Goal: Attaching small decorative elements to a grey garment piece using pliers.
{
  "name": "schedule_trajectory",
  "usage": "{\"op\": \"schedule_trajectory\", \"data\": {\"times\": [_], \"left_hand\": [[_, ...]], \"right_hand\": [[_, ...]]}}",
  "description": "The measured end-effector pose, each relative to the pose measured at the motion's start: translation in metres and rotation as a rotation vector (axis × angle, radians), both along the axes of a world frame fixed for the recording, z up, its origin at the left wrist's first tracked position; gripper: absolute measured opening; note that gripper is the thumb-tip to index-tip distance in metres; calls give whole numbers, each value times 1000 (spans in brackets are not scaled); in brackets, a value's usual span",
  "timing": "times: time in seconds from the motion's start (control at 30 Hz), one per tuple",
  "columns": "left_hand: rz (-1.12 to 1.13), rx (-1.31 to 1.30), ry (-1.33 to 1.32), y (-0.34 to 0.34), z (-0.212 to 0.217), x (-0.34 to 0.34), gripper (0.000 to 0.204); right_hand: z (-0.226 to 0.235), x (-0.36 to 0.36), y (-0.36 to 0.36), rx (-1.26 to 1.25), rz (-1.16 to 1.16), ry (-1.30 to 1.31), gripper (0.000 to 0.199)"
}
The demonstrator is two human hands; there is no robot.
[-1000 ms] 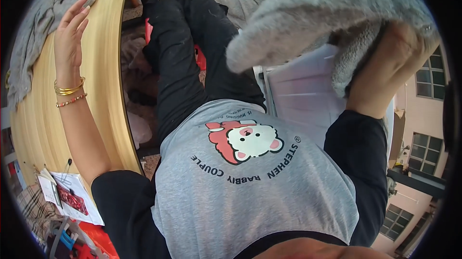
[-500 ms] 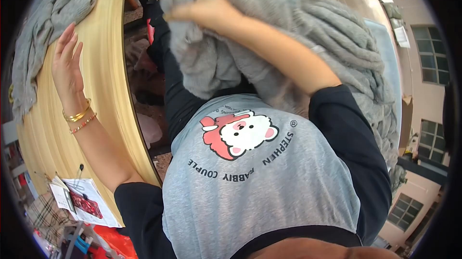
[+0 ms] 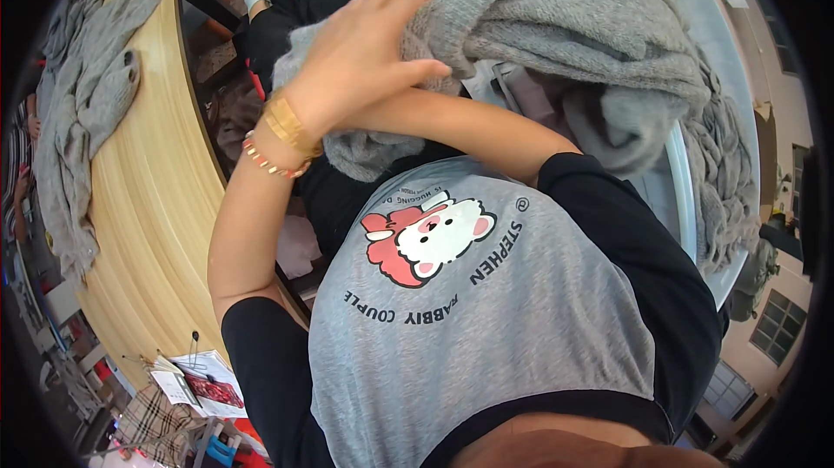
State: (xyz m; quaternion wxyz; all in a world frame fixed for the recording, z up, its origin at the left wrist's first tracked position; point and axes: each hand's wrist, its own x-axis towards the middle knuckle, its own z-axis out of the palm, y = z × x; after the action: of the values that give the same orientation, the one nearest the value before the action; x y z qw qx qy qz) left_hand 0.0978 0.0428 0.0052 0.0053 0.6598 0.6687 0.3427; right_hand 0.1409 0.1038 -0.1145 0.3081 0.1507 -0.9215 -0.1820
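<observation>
Grey knitted sweater point(image 3: 556, 25) bunched in front of the chest, not yet folded or laid flat, by the look of it; left hand point(image 3: 356, 64) closed on its fuzzy edge, fingers curled into the wool; right hand hidden under the bundle, grip cannot be told; another grey knit garment point(image 3: 82, 120) limp on the smooth curved wooden table point(image 3: 156, 207).

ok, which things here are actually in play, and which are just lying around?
In play:
left hand
grey knitted sweater

Lying around:
grey garment on the wooden table
papers
grey knit draped at right
</observation>
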Motion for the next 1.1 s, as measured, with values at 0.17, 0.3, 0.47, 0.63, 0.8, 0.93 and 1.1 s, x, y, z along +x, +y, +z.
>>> {"op": "schedule_trajectory", "data": {"times": [0.17,0.3,0.47,0.63,0.8,0.93,1.1], "left_hand": [[-16,-204,-39,73,-24,7,43],[-42,-175,-937,60,9,-47,30],[159,182,-1426,-2,23,-102,35],[444,361,-1638,-99,8,-142,46],[577,465,-1587,-166,-2,-151,44],[661,589,-1529,-202,-12,-150,38],[747,576,-1518,-223,-39,-140,34]], "right_hand": [[19,7,8,-1107,-8,-1346,46],[40,33,13,-1213,-156,-1153,49],[70,78,37,-977,-249,-856,74],[114,121,73,-1130,-114,-838,70],[143,128,107,-1585,-27,-688,38],[135,130,121,-1783,-8,-198,41],[108,115,145,-1704,-32,186,61]]}}
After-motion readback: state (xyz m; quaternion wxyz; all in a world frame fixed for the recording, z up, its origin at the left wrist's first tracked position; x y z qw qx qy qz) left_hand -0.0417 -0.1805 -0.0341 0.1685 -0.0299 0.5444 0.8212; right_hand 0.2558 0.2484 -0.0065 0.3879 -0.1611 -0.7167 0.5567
